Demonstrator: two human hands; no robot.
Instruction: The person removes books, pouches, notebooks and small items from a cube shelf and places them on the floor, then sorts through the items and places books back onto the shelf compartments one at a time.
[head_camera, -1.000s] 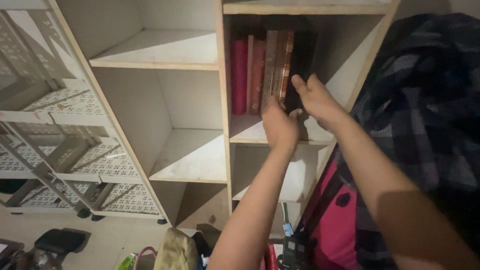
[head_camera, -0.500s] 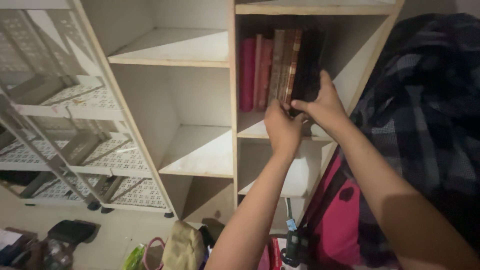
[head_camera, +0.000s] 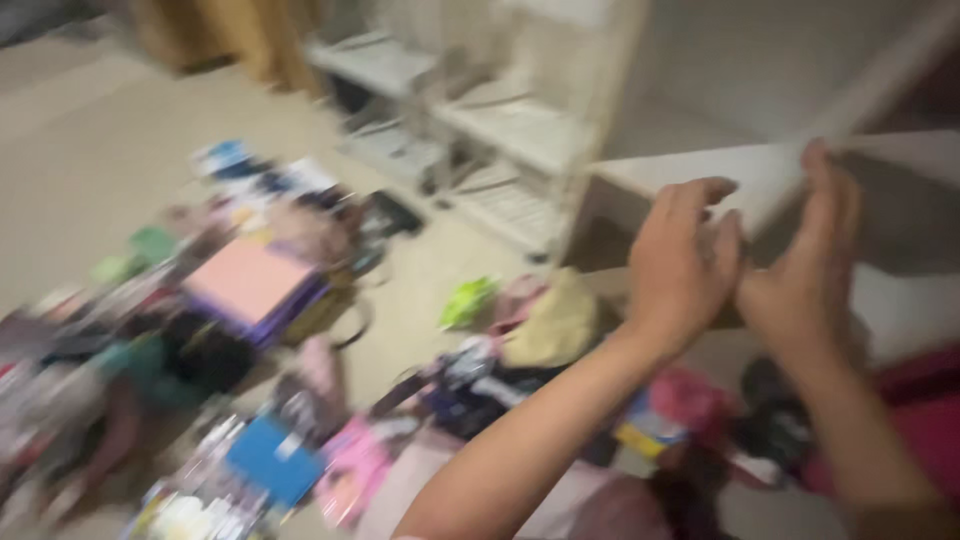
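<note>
The picture is blurred by motion. My left hand and my right hand hang side by side in front of the lower edge of a pale wooden shelf unit. Both hands have their fingers loosely spread and hold nothing. They nearly touch each other. The books seen on the shelf earlier are out of view.
The beige floor at left is strewn with several books and notebooks, among them a pink one and a blue one. A white wire rack stands behind. A tan bag, a green item and a red bag lie near the shelf.
My view has swung down and left from the shelf to the floor. Both hands have let go of the books on the shelf and pulled back, now holding nothing.
</note>
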